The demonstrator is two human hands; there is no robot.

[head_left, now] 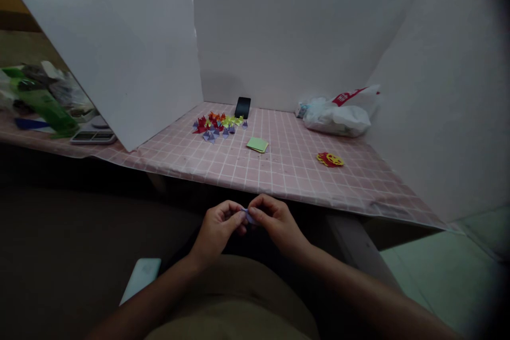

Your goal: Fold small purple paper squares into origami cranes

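Between the fingertips of both hands is a small folded piece of lilac paper (249, 218), held above the lap just in front of the table's edge. My left hand (223, 223) pinches one side of it, and my right hand (274, 222) pinches the other. The fingers cover much of the paper, so its exact shape is hidden. Past the hands, a short stack of green square paper (257, 144) lies on the table. Further back and to the left sits a cluster of small folded paper figures (215, 125) in red, orange, yellow and lilac.
A pink checked cloth covers the table (287, 175), with white panels (311, 32) around it. A black phone (243, 107), a white plastic bag (338, 117) and red and yellow cut-outs (330, 159) lie there. Left are a scale (93, 137) and a green bottle (43, 103). A pale phone-like object (141, 276) is beside my left forearm.
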